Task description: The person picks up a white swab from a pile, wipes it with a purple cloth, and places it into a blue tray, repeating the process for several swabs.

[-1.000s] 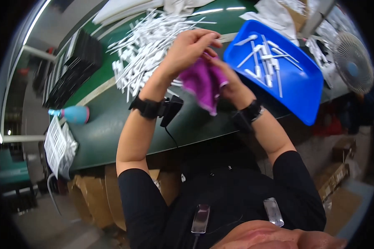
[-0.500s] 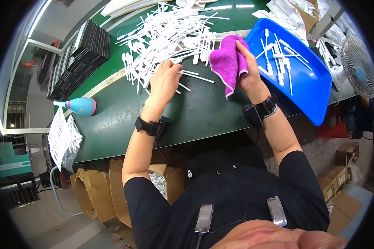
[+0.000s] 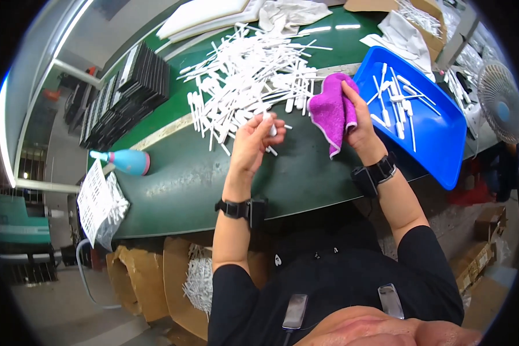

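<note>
My left hand (image 3: 256, 138) is closed on a white plastic stick (image 3: 270, 124), with its thick end showing at the fingertips. It hovers at the near edge of a big pile of similar white sticks (image 3: 242, 69) on the green table. In my right hand (image 3: 360, 124) a purple cloth (image 3: 330, 112) is gripped, its corner hanging down. Beside that hand lies a blue tray (image 3: 441, 155), tilted in view, with several white sticks spread in it.
A turquoise squeeze bottle (image 3: 130, 162) lies at the left, near a bag of white pieces (image 3: 114, 202) under a paper sheet. Stacked black trays (image 3: 127, 92) stand at the far left. Whitish cloths (image 3: 406, 40) and a fan (image 3: 500, 102) are at the right; cardboard boxes (image 3: 138, 282) sit below.
My left hand has lifted off the pile and turned, now with a white stick in its fingers. My right hand still grips the purple cloth. The whole view has shifted slightly.
</note>
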{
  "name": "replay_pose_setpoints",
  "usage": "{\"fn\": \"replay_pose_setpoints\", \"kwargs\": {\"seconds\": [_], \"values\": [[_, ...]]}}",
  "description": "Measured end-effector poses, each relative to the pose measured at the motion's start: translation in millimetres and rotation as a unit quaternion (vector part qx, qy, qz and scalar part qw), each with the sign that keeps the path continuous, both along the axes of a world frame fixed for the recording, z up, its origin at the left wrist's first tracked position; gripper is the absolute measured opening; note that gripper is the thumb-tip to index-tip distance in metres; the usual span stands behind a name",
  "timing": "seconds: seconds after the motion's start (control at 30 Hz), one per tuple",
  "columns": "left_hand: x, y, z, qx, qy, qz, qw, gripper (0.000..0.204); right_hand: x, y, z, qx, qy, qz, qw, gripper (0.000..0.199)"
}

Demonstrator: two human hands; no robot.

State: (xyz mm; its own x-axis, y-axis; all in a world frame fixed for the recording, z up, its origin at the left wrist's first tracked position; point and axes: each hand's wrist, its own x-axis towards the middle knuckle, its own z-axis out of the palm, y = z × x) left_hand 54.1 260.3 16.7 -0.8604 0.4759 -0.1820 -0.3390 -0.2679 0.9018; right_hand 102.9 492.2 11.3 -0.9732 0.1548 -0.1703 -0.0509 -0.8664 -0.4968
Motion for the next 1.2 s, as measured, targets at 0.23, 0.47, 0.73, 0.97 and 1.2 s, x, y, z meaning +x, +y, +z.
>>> {"fn": "replay_pose_setpoints", "kwargs": {"seconds": [0.23,0.47,0.73,0.97,1.2], "values": [[10,-10,-11,0.123,-0.076,-0.010,0.989,0.036,1,-7,-15,-0.043,-0.029,0.045,0.998,0.033],[15,0,-5,0.096,-0.077,0.015,0.992,0.030,8,-1,-9,-0.020,-0.016,0.050,0.998,0.033],[-2,-8,-11,0.097,-0.035,0.069,0.992,0.029,6,-7,8,-0.005,-0.021,0.060,0.998,0.034],[-1,-16,-17,0.140,-0.069,0.095,0.983,0.031,1,-9,-7,0.007,-0.012,0.051,0.999,0.032],[4,-9,-17,0.132,-0.024,0.090,0.987,0.027,6,-17,4,-0.005,0.007,0.029,1.000,0.034]]}}
